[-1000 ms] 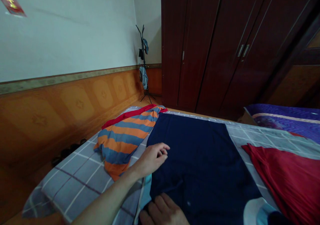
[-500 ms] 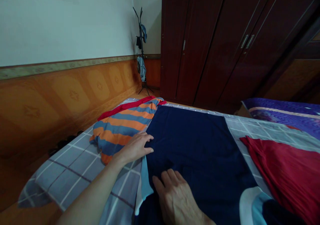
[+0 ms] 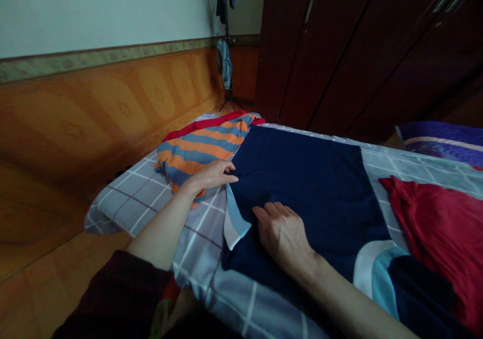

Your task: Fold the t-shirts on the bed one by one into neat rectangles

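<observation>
A navy blue shirt (image 3: 317, 178) with light blue and white trim lies spread on the bed. At its left edge my left hand (image 3: 218, 173) rests with thumb and fingers apart, beside a light blue and white trimmed corner (image 3: 236, 223). My right hand (image 3: 284, 231) is closed on the near part of the shirt, its fingers curled into the cloth; their tips are partly hidden. On the right, another trimmed piece (image 3: 377, 268) of the shirt is folded over, close to my right forearm.
An orange and grey striped garment (image 3: 204, 145) with red edging lies at the left. Red cloth (image 3: 433, 223) lies at the right on the checked bed sheet (image 3: 136, 203). Beyond stand a coat rack (image 3: 227, 22), a dark wardrobe (image 3: 320, 52) and purple bedding (image 3: 445, 138).
The view has tilted down. My right hand has moved forward over the shirt, and checked sheet now shows at its near edge. My left hand stays at the left edge, fingers more bent.
</observation>
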Action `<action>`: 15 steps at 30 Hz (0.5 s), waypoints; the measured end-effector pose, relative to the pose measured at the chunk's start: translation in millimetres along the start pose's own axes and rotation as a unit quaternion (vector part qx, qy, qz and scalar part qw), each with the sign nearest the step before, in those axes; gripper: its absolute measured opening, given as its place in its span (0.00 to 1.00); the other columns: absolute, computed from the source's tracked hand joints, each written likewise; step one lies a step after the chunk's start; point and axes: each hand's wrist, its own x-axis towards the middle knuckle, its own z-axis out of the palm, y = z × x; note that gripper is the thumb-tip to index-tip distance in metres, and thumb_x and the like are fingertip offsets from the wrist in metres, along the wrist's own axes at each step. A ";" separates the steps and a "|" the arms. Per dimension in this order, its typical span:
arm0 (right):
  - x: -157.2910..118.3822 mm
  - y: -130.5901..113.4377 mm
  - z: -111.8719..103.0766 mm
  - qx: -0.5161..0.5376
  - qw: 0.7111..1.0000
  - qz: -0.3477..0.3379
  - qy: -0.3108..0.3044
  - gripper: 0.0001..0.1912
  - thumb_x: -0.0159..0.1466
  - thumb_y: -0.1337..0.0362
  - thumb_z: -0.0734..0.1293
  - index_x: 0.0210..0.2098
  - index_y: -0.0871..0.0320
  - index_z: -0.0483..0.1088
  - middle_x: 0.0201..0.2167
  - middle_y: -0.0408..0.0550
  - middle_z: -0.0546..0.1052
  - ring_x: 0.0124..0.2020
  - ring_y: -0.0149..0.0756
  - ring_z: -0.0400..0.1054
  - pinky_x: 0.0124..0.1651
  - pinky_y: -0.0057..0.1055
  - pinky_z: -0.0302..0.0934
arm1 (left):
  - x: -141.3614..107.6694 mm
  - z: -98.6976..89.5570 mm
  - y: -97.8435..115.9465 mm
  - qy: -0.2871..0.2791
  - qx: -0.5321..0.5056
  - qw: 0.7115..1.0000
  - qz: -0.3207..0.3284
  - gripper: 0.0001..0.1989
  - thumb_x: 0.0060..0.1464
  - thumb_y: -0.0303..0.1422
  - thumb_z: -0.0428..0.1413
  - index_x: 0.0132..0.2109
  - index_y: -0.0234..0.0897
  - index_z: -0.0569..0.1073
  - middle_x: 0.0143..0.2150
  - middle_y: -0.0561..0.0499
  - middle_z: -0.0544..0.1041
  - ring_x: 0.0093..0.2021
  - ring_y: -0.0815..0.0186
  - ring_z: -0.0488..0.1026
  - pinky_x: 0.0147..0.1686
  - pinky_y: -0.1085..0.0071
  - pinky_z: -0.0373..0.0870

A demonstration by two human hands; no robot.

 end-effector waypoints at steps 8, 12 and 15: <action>0.4 6.6 7.6 0.112 0.991 0.034 0.064 0.15 0.60 0.74 0.59 0.41 0.57 0.74 0.31 0.46 0.77 0.34 0.35 0.69 0.37 0.28 0.58 | 5.4 4.8 1.2 -0.021 -0.152 0.988 0.017 0.10 0.51 0.35 0.54 0.39 0.34 0.68 0.29 0.56 0.67 0.29 0.72 0.65 0.30 0.75 0.60; 0.8 9.5 11.4 0.175 0.976 0.090 0.090 0.16 0.61 0.72 0.58 0.43 0.55 0.74 0.30 0.45 0.78 0.31 0.33 0.71 0.34 0.26 0.59 | 8.6 12.4 -2.8 -0.004 -0.135 0.991 0.005 0.11 0.51 0.35 0.54 0.40 0.33 0.69 0.26 0.58 0.65 0.26 0.72 0.63 0.28 0.75 0.59; 1.3 11.4 12.1 0.166 0.975 0.109 0.099 0.16 0.60 0.71 0.58 0.41 0.55 0.75 0.29 0.45 0.77 0.28 0.32 0.70 0.32 0.26 0.58 | 9.4 15.7 0.2 0.046 -0.055 0.997 0.004 0.09 0.51 0.34 0.54 0.39 0.34 0.71 0.26 0.57 0.66 0.27 0.70 0.65 0.30 0.75 0.60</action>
